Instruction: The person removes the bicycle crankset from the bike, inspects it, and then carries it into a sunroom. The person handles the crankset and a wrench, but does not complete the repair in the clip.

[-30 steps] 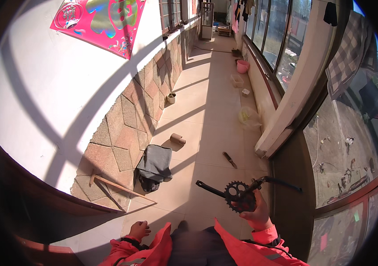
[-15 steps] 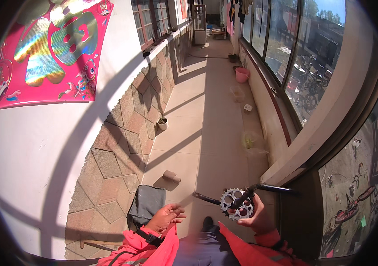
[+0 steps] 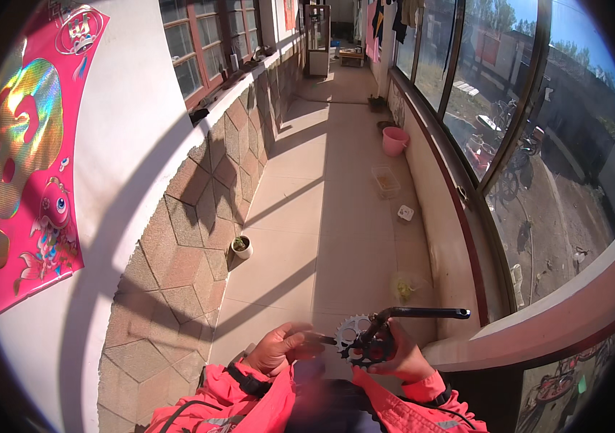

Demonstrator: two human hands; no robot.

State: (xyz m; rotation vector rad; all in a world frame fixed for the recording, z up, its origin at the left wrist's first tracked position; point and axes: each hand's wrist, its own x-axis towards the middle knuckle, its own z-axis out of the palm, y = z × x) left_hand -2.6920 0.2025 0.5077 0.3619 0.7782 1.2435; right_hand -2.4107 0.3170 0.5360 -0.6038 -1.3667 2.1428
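Note:
A bicycle crankset (image 3: 354, 339) is held up in front of me, with a silver toothed chainring and black crank arms. My right hand (image 3: 405, 357) is closed around the chainring's right side. One crank arm (image 3: 430, 313) sticks out to the right above that hand. The other points left, its end partly hidden at the fingers of my left hand (image 3: 282, 349), which look closed on it. Both arms wear red sleeves with dark straps at the wrists.
A tiled corridor floor (image 3: 286, 224) stretches ahead. By the left wall stands a potted plant (image 3: 242, 247). Along the right wall are a pink bucket (image 3: 394, 141), a clear plastic tub (image 3: 386, 182), a small white container (image 3: 405, 213) and a plastic bag (image 3: 405, 286). Windows (image 3: 480, 94) line the right side.
My left hand has come right to the crank arm's end. The crankset has shifted left and turned a little. The view has moved forward, and the grey bag and brown cylinder are out of sight.

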